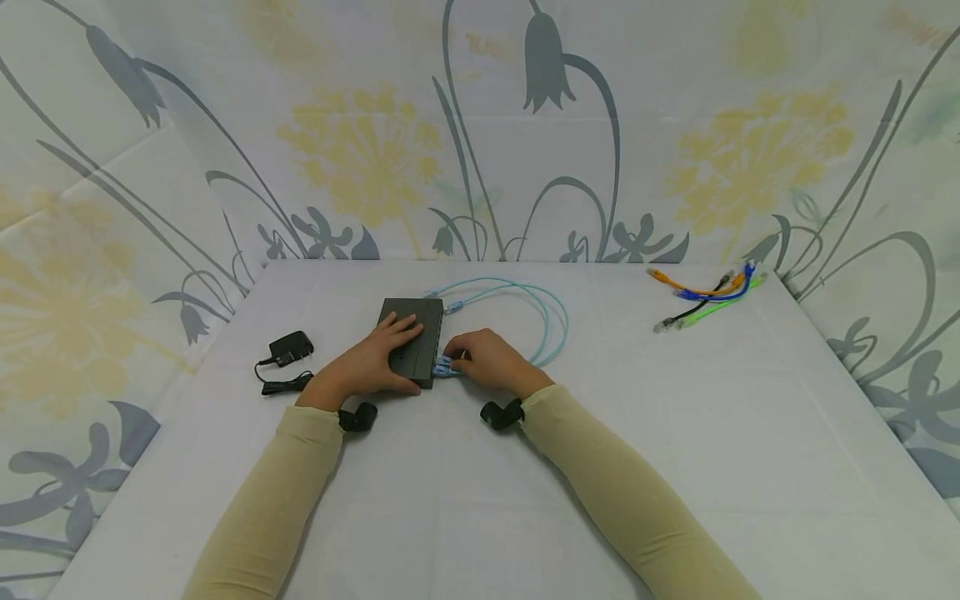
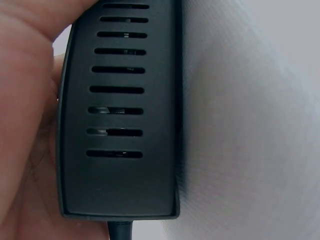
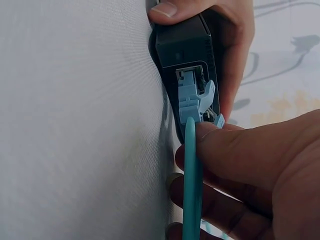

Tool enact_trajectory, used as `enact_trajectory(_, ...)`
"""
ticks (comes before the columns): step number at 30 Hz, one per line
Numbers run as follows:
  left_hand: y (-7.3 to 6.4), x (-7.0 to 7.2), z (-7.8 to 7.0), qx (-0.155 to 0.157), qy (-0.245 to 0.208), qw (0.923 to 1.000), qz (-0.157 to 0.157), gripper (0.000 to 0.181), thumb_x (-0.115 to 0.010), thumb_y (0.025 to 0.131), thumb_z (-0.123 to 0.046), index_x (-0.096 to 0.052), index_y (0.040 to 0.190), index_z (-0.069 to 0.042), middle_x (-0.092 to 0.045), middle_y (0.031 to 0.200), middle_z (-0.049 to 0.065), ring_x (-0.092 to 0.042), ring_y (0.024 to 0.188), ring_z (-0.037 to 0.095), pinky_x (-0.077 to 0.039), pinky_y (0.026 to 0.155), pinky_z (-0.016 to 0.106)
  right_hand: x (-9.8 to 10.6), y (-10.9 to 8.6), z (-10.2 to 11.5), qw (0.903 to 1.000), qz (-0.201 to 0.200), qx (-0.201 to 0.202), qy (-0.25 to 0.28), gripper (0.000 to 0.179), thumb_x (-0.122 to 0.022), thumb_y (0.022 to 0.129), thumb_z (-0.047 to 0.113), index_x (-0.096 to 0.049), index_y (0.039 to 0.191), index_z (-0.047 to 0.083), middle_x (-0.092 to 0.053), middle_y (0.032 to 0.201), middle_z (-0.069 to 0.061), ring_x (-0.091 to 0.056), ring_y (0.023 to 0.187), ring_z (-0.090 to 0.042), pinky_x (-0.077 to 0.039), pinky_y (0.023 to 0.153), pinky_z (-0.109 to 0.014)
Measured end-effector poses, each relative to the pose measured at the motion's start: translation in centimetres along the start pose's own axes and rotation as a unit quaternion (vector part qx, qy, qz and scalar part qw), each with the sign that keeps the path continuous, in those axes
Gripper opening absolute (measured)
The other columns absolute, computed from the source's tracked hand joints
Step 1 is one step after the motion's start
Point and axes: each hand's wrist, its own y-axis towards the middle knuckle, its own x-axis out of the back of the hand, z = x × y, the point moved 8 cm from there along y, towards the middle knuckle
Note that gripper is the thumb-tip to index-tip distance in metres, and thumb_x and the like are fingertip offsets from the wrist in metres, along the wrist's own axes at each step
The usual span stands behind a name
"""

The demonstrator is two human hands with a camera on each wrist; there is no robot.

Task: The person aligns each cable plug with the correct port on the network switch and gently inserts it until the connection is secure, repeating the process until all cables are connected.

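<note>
A black network switch (image 1: 415, 360) lies on the table, ports facing right. My left hand (image 1: 366, 363) grips it, fingers spread over the top and thumb along the near side. Its slotted side wall (image 2: 117, 182) fills the left wrist view. With thumb and fingers, my right hand (image 1: 489, 358) pinches a light-blue network cable (image 3: 191, 185) close behind its plug (image 3: 189, 97). That plug sits at the mouth of the nearest port, clip standing out to one side. Another light-blue plug (image 3: 219, 120) shows just beyond, partly hidden by my right thumb.
The light-blue cable (image 1: 564, 312) loops across the table behind my right hand, with a plug (image 1: 453, 307) beside the switch's far right side. A black power adapter (image 1: 291, 348) and its cord lie left. Orange, black, green and blue cables (image 1: 712, 296) are heaped at far right.
</note>
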Motion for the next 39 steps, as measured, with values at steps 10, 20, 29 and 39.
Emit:
enact_trajectory(10, 0.00, 0.04, -0.23, -0.003, 0.007, 1.0000, -0.004, 0.106, -0.085, 0.070, -0.045, -0.027, 0.155, -0.020, -0.014, 0.164, 0.003, 0.004, 0.152, 0.034, -0.020, 0.116, 0.060, -0.23, -0.04, -0.13, 0.9999, 0.011, 0.004, 0.002, 0.024, -0.060, 0.096, 0.014, -0.069, 0.118, 0.012, -0.071, 0.111, -0.002, -0.065, 0.096, -0.014, -0.052, 0.084, -0.031)
enact_trajectory(20, 0.06, -0.08, -0.10, 0.000, 0.009, 1.0000, -0.001, 0.106, -0.085, 0.070, -0.047, -0.027, 0.155, -0.020, -0.013, 0.164, 0.002, 0.004, 0.152, 0.034, -0.021, 0.116, 0.061, -0.45, -0.04, -0.27, 0.9997, 0.025, -0.001, 0.009, 0.029, -0.054, 0.097, 0.008, -0.068, 0.122, 0.011, -0.070, 0.116, -0.004, -0.064, 0.103, -0.016, -0.052, 0.089, -0.033)
enact_trajectory(29, 0.14, -0.11, -0.02, 0.001, 0.006, 1.0000, -0.001, 0.105, -0.084, 0.071, -0.046, -0.027, 0.155, -0.021, -0.013, 0.164, 0.000, 0.005, 0.152, 0.032, -0.022, 0.116, 0.059, -0.37, 0.04, -0.25, 0.9998, 0.016, -0.004, 0.013, 0.028, -0.057, 0.096, 0.008, -0.069, 0.121, 0.010, -0.070, 0.117, -0.004, -0.065, 0.105, -0.017, -0.051, 0.092, -0.034)
enact_trajectory(39, 0.21, -0.17, 0.09, 0.003, 0.005, 1.0000, 0.000, 0.105, -0.084, 0.071, -0.046, -0.026, 0.155, -0.021, -0.012, 0.164, 0.000, 0.005, 0.152, 0.032, -0.022, 0.116, 0.060, -0.44, 0.11, -0.11, 0.9998, 0.015, -0.013, 0.002, 0.027, -0.058, 0.096, 0.009, -0.069, 0.121, 0.009, -0.069, 0.119, -0.005, -0.064, 0.110, -0.020, -0.050, 0.095, -0.034)
